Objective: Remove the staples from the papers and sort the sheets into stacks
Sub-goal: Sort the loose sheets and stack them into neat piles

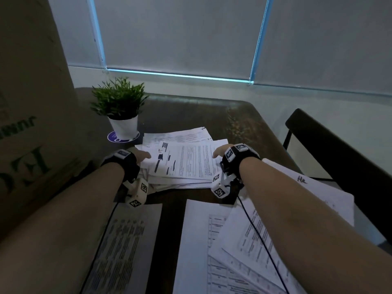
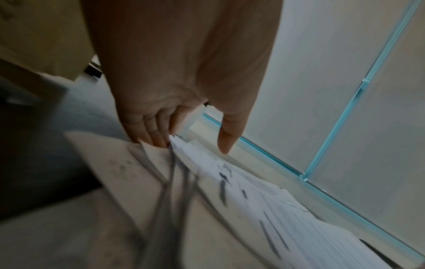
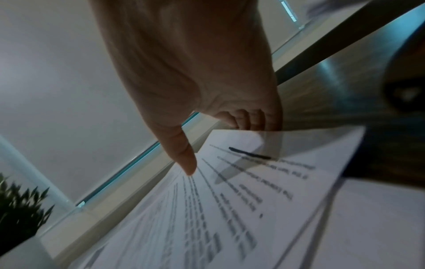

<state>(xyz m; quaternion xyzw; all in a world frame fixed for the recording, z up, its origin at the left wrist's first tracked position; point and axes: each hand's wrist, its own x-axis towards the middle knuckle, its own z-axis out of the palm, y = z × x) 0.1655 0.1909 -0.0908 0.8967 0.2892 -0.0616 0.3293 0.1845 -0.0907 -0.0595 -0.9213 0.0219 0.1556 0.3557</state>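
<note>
The loose pile of papers [image 1: 182, 162] lay in the middle of the tabletop [image 1: 244, 119], directly ahead of both forearms, its long axis running left to right between the two hands. The left hand [image 1: 142, 156] was at the pile's left edge; in the left wrist view its fingertips [image 2: 158, 140] were tucked down against the sheet edges with the thumb held apart above, a loose grip not plainly closed on anything. The right hand [image 1: 220, 152] was at the right edge, fingers curled under the top sheet's corner and the thumb poised just over the print, so its grip looked to be lifting that sheet. Both hands were about equally near. No staple could be made out for certain. Sorted sheets [image 1: 214, 240] lay nearer the person, under the right forearm, and a further sheet [image 1: 125, 236] beneath the left. A potted plant [image 1: 121, 109] stood just behind the pile to the left, beside a cardboard box [image 1: 31, 102]; a dark chair [image 1: 331, 145] stood to the right.
</note>
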